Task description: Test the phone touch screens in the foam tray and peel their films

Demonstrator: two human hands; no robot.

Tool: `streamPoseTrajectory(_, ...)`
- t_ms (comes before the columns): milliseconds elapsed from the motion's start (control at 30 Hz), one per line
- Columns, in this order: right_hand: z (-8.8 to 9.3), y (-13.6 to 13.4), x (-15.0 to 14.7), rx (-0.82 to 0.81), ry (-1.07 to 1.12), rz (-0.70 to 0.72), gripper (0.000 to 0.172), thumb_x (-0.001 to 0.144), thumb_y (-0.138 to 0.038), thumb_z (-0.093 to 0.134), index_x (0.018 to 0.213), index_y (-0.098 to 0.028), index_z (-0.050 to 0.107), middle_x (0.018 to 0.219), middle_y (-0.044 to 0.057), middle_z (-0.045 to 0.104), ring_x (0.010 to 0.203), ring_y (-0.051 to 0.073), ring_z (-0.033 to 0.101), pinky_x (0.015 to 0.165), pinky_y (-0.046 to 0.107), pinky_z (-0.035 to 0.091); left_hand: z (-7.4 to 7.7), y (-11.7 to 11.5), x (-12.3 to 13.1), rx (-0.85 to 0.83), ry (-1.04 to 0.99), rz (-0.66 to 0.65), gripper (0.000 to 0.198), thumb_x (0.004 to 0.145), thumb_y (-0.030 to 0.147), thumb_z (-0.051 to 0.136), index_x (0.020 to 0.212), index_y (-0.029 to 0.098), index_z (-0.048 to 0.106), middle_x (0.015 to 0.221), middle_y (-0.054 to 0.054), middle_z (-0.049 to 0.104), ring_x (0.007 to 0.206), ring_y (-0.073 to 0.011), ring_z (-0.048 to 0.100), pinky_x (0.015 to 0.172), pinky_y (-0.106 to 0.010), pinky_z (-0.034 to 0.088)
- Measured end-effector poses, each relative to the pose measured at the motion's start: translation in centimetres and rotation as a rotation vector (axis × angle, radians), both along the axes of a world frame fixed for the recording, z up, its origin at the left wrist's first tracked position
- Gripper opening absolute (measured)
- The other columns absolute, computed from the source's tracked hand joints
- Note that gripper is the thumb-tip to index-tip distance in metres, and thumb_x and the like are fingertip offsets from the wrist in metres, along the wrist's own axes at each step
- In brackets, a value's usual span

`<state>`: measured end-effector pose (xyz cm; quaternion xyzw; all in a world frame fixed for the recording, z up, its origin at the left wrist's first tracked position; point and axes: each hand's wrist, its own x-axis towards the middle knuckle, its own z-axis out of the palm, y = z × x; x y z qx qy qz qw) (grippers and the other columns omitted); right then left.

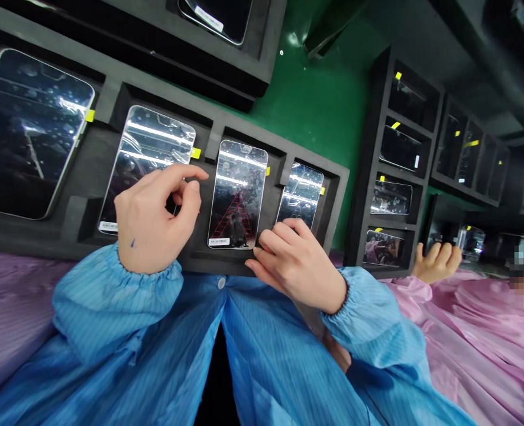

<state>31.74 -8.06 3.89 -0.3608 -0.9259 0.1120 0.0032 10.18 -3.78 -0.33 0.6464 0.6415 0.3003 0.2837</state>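
Note:
A black foam tray (200,260) holds several phones with film-covered screens in separate slots. My left hand (155,219) hovers over the second phone (155,148), thumb and forefinger pinched together near that phone's right edge; what they pinch is too small to make out. My right hand (295,260) rests curled on the tray's near rim, fingertips touching the bottom corner of the third phone (238,189), which shows a red ladder pattern. A fourth phone (301,192) lies just right of it. Both my sleeves are blue.
More black foam trays (390,171) with phones stand to the right and behind (226,23) on a green surface (319,100). A co-worker in a pink gown has a hand (437,260) holding a dark device at the right. A large phone (26,130) lies far left.

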Motion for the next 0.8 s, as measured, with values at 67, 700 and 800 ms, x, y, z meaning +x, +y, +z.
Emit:
streamPoseTrajectory(67,0.0,0.1,0.0,0.003,0.015,-0.006,0.04,0.102,-0.03,0.048,0.069,-0.016,0.068,0.075,0.003,0.055,0.077,0.017,0.044,0.083,0.034,0.036,0.0,0.0,0.0,-0.003,0.0,0.005,0.024,0.09,0.026,0.051,0.102,0.024,0.072,0.065,0.003,0.06,0.066,-0.0123,0.058,0.071,-0.028,0.047)
streamPoseTrajectory(700,-2.1,7.7,0.3,0.153,-0.227,-0.417,0.044,0.104,-0.042,0.036,0.128,-0.017,0.062,0.102,0.01,0.058,0.096,0.025,0.049,0.084,0.039,0.033,-0.3,-0.1,-0.1,0.002,0.014,0.009,0.026,0.091,0.029,0.049,0.105,0.024,0.07,0.065,0.005,0.06,0.065,-0.0096,0.056,0.074,-0.024,0.043)
streamPoseTrajectory(800,-2.1,7.9,0.3,0.148,-0.214,-0.417,0.043,0.104,-0.041,0.036,0.127,-0.016,0.062,0.102,0.01,0.058,0.096,0.025,0.049,0.083,0.039,0.032,-0.2,0.0,0.1,-0.011,0.022,0.007,0.026,0.091,0.03,0.049,0.106,0.025,0.07,0.065,0.005,0.061,0.067,-0.0102,0.058,0.075,-0.024,0.044)
